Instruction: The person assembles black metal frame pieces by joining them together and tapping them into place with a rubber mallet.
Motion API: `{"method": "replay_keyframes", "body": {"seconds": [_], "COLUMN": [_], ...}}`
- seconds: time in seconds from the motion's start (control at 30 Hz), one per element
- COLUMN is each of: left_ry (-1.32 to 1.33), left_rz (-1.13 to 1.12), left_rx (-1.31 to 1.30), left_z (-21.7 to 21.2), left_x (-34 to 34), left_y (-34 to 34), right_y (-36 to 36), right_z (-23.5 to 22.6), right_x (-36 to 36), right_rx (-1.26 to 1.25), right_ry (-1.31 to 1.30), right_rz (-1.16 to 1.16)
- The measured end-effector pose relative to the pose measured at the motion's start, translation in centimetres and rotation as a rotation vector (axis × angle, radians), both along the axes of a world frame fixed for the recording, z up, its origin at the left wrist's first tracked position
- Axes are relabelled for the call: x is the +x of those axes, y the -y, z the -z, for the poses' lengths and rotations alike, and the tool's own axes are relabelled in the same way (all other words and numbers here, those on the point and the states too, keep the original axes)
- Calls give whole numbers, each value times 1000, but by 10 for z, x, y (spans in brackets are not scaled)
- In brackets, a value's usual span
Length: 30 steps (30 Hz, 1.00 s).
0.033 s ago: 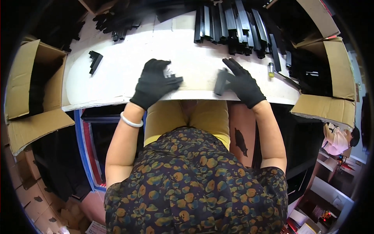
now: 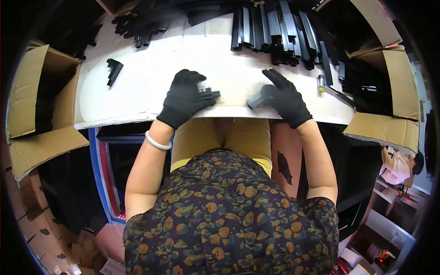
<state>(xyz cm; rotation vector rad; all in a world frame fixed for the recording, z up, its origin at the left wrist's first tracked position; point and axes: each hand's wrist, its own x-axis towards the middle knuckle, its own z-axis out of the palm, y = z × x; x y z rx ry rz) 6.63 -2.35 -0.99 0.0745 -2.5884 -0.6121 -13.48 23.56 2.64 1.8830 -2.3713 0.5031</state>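
Both hands wear black gloves and rest near the front edge of the white counter (image 2: pixel 151 78). The left hand (image 2: pixel 185 97) has its grip closed around a small black plastic part (image 2: pixel 210 95), which pokes out to the right of the fingers. The right hand (image 2: pixel 285 97) grips a dark grey block-shaped piece (image 2: pixel 257 101) against the counter, fingers curled over it. The two pieces lie apart. Long black plastic strips (image 2: pixel 279 32) are heaped at the counter's far side. An open cardboard box (image 2: pixel 32 91) stands on the left.
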Motion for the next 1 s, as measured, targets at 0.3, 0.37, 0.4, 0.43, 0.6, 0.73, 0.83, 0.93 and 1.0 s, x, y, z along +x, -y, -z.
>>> {"method": "replay_keyframes", "body": {"seconds": [0.3, 0.37, 0.4, 0.43, 0.6, 0.73, 0.83, 0.93, 1.0], "left_ry": [-30, -25, -30, -36, -70, -14, -93, -104, 97], "left_rz": [4, -2, 8, 18, 60, 69, 50, 56, 129], "left_rx": [68, 77, 74, 70, 51, 4, 31, 9, 72], "left_z": [-9, -8, -8, -8, -10, -10, -3, -7, -11], "left_x": [-15, -15, -15, -16, -21, -18, -18, -19, -14], "left_y": [-20, -18, -18, -18, -18, -21, -21, -15, 4], "right_y": [49, 48, 47, 48, 57, 58, 60, 65, 64], "right_z": [34, 32, 32, 32, 41, 30, 33, 34, 33], "right_x": [23, 21, 19, 18, 7, 30, 36, 46, 53], "right_rx": [-250, -223, -191, -195, -23, -223, -231, -272, -271], "right_ry": [119, 171, 217, 218, 279, 318, 285, 269, 378], "right_rz": [-57, -92, -122, -127, -193, -129, -89, -65, -115]}}
